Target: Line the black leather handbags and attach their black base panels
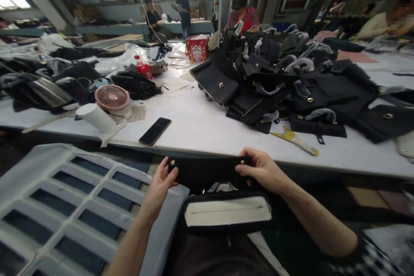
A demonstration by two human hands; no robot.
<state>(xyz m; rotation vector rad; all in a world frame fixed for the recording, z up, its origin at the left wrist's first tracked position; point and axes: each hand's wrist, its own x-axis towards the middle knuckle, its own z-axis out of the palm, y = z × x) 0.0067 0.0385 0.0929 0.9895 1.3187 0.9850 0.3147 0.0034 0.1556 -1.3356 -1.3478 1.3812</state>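
A black handbag point(207, 170) with a cream-coloured inside rests against my body, below the table's front edge. Its flap is raised, and a small gold stud shows near each upper corner. My left hand point(161, 185) grips the flap's left end between thumb and fingers. At the right end, my right hand point(260, 169) pinches the flap beside the other stud. Behind the flap's lower edge, a handle point(223, 187) wrapped in clear plastic lies on the bag. The bag's lower part is in shadow.
On the white table point(181, 114) lie a black phone point(155, 131), a pink fan point(112, 97), a white roll point(96, 117) and a yellow-handled tool point(296, 140). Many black bags point(258, 77) are heaped at the right. A pale slotted cover point(69, 168) stands at lower left. Other people work beyond.
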